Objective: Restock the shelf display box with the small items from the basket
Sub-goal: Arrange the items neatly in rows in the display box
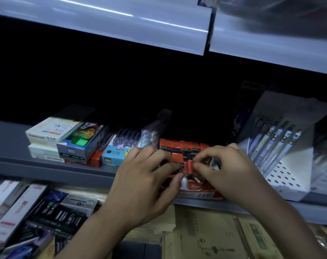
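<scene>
Pinching one small red item [189, 164] from either side, both hands meet over the red display box [200, 192], which sits at the front edge of the grey shelf [46, 171]. The left hand [145, 176] has its fingers curled, with forefinger and thumb tips closed on the item's left edge. The right hand [226, 168] nips the right edge with its fingertips. The item seems to stand on end, its long axis running up and down, though blur hides which end is uppermost.

Behind it, packed items [185, 146] stand upright in the box, about five red tops showing in the back row; nearer rows are hidden by fingers.

To the left are three boxes: one white [52, 131], one green-and-black [83, 142], one blue [115, 156]. To the right, a white perforated pen stand [284, 176] holds roughly five slanted pens.
</scene>
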{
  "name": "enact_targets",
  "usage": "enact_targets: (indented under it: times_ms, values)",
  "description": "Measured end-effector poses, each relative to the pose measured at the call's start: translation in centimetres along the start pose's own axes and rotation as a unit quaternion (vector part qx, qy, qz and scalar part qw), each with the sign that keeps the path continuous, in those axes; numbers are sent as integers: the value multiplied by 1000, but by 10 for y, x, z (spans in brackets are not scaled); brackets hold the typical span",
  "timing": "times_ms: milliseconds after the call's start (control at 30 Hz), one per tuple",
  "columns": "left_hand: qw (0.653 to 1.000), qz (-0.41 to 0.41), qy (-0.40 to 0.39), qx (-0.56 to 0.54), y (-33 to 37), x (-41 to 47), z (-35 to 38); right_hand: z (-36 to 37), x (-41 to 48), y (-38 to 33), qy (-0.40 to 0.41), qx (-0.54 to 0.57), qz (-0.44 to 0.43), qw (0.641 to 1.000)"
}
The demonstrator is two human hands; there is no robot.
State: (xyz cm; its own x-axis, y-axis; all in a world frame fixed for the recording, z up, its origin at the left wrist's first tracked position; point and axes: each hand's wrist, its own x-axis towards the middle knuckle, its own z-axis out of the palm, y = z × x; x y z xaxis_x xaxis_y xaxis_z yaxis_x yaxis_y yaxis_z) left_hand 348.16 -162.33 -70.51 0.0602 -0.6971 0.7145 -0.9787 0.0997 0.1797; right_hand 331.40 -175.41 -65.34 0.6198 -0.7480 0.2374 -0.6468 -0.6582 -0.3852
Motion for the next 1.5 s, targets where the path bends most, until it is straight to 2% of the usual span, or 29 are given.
enact_targets:
  times_ms: [67,333,467,533,600,667,800,967,1233,1333,1500]
  values:
    - [1000,0,1,3,0,0,0,-2,-3,2,-35,-7,5,999]
    - [1000,-4,-8,7,1,1,1,7,6,3,-30,22,-23,999]
    - [1000,8,-17,10,2,2,1,11,1,2,-59,78,-33,995]
    - [999,22,-25,9,4,2,1,8,0,0,-39,102,-18,994]
    - [999,28,-42,6,7,2,0,3,-1,0,15,65,-18,998]
    - [997,25,-66,5,9,2,0,-1,-4,1,43,-19,-28,999]
    - [994,22,-111,8,11,2,0,7,-8,-4,-1,-108,-34,994]
    - [989,16,-138,40,12,2,3,3,-6,-7,-8,-64,-16,998]
    - [987,28,-131,84,11,1,6,10,-11,-4,-2,-35,-50,998]
    - [986,20,-129,102,11,1,7,9,-9,2,34,-57,-44,997]
    - [987,13,-120,107,11,1,9,14,-10,6,21,-83,-65,994]
